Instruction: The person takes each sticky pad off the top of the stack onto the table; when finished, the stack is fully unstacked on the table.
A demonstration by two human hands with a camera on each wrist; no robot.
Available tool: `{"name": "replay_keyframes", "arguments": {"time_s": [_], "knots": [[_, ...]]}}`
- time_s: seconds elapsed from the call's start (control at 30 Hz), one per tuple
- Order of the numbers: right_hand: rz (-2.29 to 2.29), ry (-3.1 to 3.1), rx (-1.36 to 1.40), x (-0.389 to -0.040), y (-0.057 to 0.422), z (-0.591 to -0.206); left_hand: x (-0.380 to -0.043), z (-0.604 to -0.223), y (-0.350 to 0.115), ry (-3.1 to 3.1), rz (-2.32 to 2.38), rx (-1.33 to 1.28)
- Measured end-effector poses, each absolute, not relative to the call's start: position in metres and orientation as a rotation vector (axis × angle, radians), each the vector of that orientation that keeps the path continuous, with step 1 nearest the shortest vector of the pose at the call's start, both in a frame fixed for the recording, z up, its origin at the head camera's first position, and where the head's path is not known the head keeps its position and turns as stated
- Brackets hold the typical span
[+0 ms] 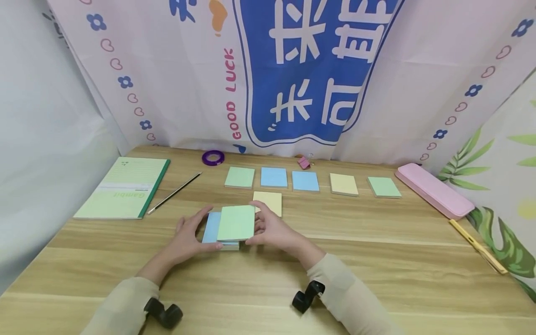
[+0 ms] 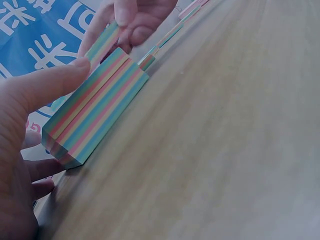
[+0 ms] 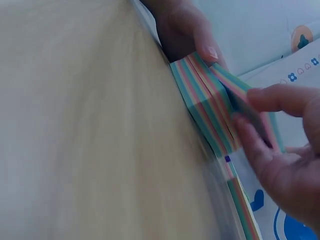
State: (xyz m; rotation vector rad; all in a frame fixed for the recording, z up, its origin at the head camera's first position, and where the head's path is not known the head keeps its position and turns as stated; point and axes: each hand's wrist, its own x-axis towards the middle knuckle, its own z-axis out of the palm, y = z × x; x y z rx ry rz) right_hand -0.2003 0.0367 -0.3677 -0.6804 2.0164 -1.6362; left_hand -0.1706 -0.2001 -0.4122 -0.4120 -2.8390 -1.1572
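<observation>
A stack of sticky note pads [image 1: 211, 229], blue on top with striped edges, stands on the wooden table. My left hand [image 1: 185, 241] grips it at the left, thumb along the near side and fingers around the far side. Over the stack, a green-topped sticky note pad [image 1: 237, 222] is pinched by my right hand [image 1: 274, 229] at its right edge. In the right wrist view this pad [image 3: 242, 100] tilts, with a gap on the right hand's side between it and the stack [image 3: 202, 105]. Just behind the right hand lies a yellow pad [image 1: 270, 201].
Behind the hands runs a row of green [image 1: 240, 177], blue [image 1: 274, 177] and yellow [image 1: 343, 184] pads. A notebook [image 1: 121, 188], pencil [image 1: 175, 192] and purple tape roll [image 1: 213, 163] lie left; pink clip [image 1: 303, 162] at back; pink case [image 1: 433, 190] and yellow pen-like item [image 1: 477, 245] right.
</observation>
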Motion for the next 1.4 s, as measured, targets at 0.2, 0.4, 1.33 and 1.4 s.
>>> {"name": "replay_keyframes", "arguments": {"time_s": [0.2, 0.4, 1.33, 1.4], "knots": [[-1.853, 1.767, -0.566, -0.213, 0.063, -0.375, -0.17, -0.412, -0.201, -2.832, -1.119, -0.436], [-1.956, 1.676, -0.602, -0.227, 0.104, -0.376, -0.169, -0.414, -0.202, -2.834, -1.047, -0.426], [-1.832, 1.97, -0.312, -0.263, 0.194, -0.403, -0.168, -0.414, -0.203, -2.893, -0.954, -0.362], [-1.791, 2.022, -0.305, -0.262, 0.195, -0.401, -0.168, -0.414, -0.203, -2.893, -0.958, -0.362]]}}
